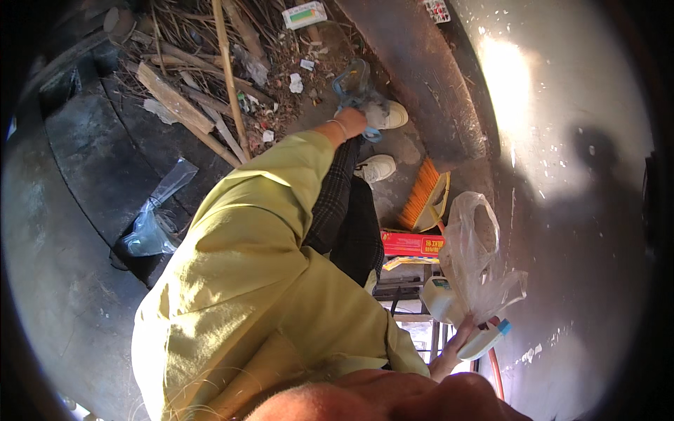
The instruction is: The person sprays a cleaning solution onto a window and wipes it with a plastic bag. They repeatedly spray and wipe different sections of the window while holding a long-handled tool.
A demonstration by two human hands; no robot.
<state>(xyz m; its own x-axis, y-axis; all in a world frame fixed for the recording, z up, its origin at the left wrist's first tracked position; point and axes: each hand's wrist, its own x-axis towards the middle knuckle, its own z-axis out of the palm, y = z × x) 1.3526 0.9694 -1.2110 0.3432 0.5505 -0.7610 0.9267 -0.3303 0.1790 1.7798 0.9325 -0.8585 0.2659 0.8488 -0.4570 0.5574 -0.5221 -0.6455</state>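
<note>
My left hand [352, 122], at the end of a yellow-green sleeve, is closed on a thin plastic bag with blue edges [354, 79]. It hangs low by my white shoe [394, 116], and its contents cannot be made out. At the lower right, my right hand [459, 341] grips a clear plastic bag [476, 252] whose loop handles stand up. A white container with a blue cap [482, 341] is against the fingers of that hand. Beside it is another white plastic container [442, 300], partly behind the clear bag.
Sticks and split firewood [179, 100] lie heaped at upper left, with litter around. A dark slab [416, 68] runs beside my feet. An orange-bristled broom [425, 197] leans near a red box [410, 243]. A knotted clear bag [152, 226] lies left; a pale wall [568, 221] rises right.
</note>
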